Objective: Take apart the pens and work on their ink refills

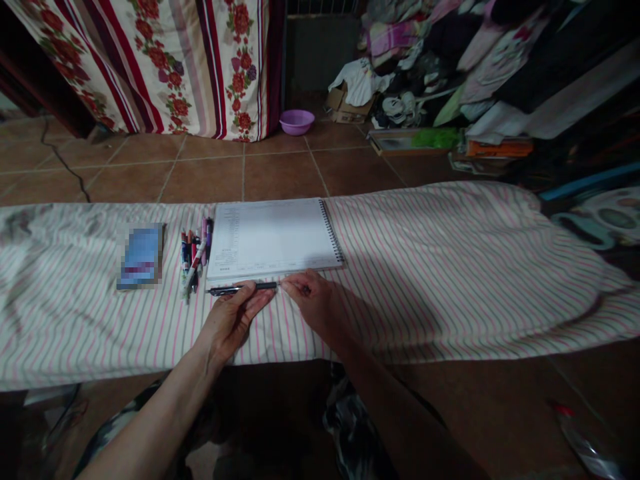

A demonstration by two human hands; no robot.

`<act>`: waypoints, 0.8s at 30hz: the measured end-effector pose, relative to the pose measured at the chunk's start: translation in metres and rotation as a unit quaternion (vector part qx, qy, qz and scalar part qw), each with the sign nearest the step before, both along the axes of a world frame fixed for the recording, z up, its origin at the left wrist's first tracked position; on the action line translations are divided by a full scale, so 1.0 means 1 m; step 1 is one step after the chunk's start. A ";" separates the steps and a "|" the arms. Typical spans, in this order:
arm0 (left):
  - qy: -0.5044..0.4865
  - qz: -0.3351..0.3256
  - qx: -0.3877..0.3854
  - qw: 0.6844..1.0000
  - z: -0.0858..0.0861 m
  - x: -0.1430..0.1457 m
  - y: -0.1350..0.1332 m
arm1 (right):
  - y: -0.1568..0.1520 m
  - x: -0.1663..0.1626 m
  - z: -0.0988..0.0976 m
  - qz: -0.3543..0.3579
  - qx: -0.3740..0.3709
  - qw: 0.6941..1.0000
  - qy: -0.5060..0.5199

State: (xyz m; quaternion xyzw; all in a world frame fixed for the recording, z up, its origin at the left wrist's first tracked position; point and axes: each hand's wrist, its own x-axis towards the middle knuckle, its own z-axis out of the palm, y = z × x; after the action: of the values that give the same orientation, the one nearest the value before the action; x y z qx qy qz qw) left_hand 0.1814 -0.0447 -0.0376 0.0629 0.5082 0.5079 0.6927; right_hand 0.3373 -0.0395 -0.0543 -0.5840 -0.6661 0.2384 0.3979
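Observation:
A black pen [243,289] lies level just in front of a spiral notebook [273,237] on the striped cloth [450,267]. My left hand [233,320] is closed around the pen's barrel. My right hand [313,300] pinches at the pen's right end, its fingers pressed together; what they hold there is too small to make out. Both hands rest on the cloth near its front edge.
Several coloured pens [196,257] lie in a bunch left of the notebook. Further left lies a blue booklet [141,257]. Beyond the cloth are brown floor tiles, a purple bowl [297,122], a flowered hanging cloth [165,60] and a heap of clothes [450,60].

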 end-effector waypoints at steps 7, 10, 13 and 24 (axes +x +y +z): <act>-0.003 0.001 0.011 1.000 0.002 0.001 -0.001 | 0.000 -0.002 0.001 -0.001 -0.004 1.000 0.011; -0.004 -0.005 0.016 1.000 0.003 0.001 -0.001 | 0.001 -0.002 0.000 -0.002 -0.001 1.000 0.013; -0.006 -0.013 0.018 1.000 0.004 0.001 -0.001 | 0.001 -0.002 -0.001 0.005 -0.002 1.000 0.007; -0.022 0.014 0.002 1.000 0.002 0.000 0.001 | -0.001 -0.004 0.005 0.010 -0.059 0.995 0.074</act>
State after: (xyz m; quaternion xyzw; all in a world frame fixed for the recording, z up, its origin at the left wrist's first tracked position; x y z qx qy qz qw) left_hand 0.1811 -0.0439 -0.0358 0.0463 0.4927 0.5196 0.6965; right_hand 0.3336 -0.0402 -0.0494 -0.5809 -0.6254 0.3238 0.4082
